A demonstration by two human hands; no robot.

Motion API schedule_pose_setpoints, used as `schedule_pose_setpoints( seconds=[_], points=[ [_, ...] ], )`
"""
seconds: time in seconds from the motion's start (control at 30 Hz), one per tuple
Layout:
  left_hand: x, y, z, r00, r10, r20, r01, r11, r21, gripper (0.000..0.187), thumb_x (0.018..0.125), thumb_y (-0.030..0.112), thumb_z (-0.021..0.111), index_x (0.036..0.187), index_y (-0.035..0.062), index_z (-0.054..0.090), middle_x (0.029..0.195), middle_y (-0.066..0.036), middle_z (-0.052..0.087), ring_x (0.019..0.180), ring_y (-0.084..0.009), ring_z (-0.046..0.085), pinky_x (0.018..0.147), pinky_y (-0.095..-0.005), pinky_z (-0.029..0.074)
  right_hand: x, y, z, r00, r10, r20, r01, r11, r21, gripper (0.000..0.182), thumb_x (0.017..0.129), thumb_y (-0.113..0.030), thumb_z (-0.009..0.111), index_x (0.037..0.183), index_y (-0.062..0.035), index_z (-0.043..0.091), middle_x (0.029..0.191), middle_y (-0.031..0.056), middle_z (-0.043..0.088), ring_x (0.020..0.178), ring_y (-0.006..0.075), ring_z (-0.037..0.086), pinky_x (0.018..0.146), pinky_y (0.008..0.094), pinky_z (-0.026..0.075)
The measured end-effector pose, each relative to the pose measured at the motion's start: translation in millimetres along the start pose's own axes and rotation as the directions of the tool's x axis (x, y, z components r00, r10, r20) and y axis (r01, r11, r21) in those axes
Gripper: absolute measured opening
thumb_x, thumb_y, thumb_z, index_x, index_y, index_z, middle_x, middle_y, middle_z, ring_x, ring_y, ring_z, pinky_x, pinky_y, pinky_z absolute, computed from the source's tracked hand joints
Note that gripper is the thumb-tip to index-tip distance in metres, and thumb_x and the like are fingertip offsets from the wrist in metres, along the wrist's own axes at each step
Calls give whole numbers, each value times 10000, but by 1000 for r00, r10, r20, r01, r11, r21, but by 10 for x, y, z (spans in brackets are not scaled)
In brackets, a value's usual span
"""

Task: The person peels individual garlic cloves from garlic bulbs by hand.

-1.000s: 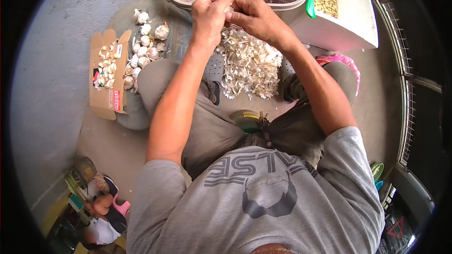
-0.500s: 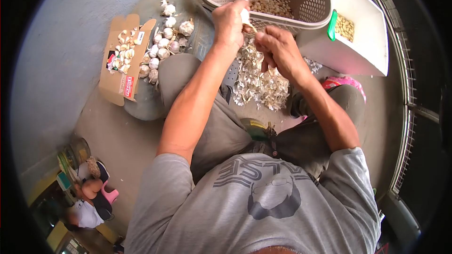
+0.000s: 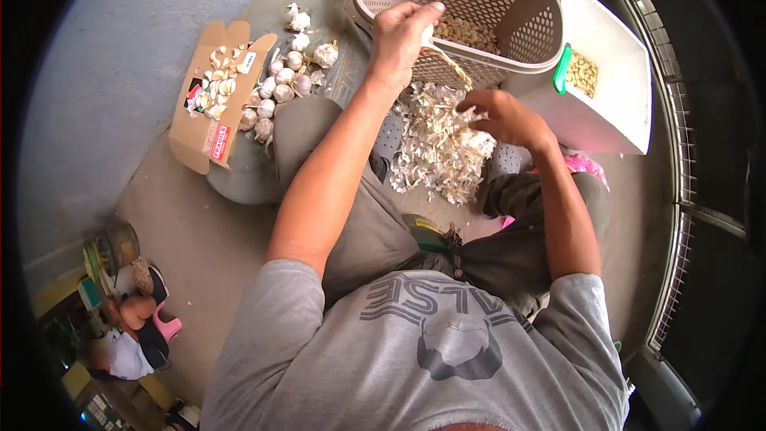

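My left hand (image 3: 396, 48) is closed around a piece of garlic (image 3: 428, 34), and only a white bit of it shows between the fingers. A long strip of dry garlic skin (image 3: 455, 69) trails from beside it toward my right hand. My right hand (image 3: 511, 118) hangs over the peelings with its fingers bent but apart, gripping nothing that I can see. Below both hands lies a heap of garlic peelings (image 3: 443, 148) on the floor. A mesh plastic basket (image 3: 487, 66), holding garlic cloves (image 3: 467, 33), stands just beyond the left hand.
Whole garlic bulbs (image 3: 283, 76) lie on a round grey surface (image 3: 239, 183) at left. An opened cardboard box (image 3: 187, 140) there holds loose cloves (image 3: 215, 80). A white container (image 3: 622, 88) with a green handle (image 3: 562, 69) stands at right. Another person (image 3: 132, 351) sits at lower left.
My right hand has moved down and right, away from the left hand, and its fingers have loosened. The strip of skin now stretches out between them. My left hand keeps its hold.
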State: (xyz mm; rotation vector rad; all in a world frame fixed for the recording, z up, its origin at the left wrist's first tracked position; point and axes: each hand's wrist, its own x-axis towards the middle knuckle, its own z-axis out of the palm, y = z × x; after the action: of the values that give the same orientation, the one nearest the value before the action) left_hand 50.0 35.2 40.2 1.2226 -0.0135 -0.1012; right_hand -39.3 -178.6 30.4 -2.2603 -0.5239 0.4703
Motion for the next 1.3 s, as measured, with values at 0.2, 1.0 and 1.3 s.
schedule_pose_setpoints(
  seconds=[0.2,1.0,1.3],
  points=[
    [-97,-130,175,963,174,204,-243,889,389,329,960,289,700,786,11,676,649,12,594,583,-50,523,524,-243,419,309,-157,-63,986,169,4,-84,470,878,476,1077,-428,492,1076,26,636,882,105,672,722,189,688,604,322,585],
    [85,-47,-30,994,-25,105,16,997,81,232,927,224,717,769,63,662,687,-21,637,595,-98,597,481,-252,429,271,93,24,974,128,-186,-64,946,317,305,1030,-228,582,1180,21,677,960,128,721,810,229,689,770,364,572],
    [-91,-84,149,971,7,238,-26,997,75,292,970,246,682,766,38,666,724,-22,630,657,-77,579,576,-227,442,488,-218,153,997,65,-47,40,104,994,216,1032,-235,619,929,-45,615,746,46,642,618,142,667,486,277,507]
  ],
)
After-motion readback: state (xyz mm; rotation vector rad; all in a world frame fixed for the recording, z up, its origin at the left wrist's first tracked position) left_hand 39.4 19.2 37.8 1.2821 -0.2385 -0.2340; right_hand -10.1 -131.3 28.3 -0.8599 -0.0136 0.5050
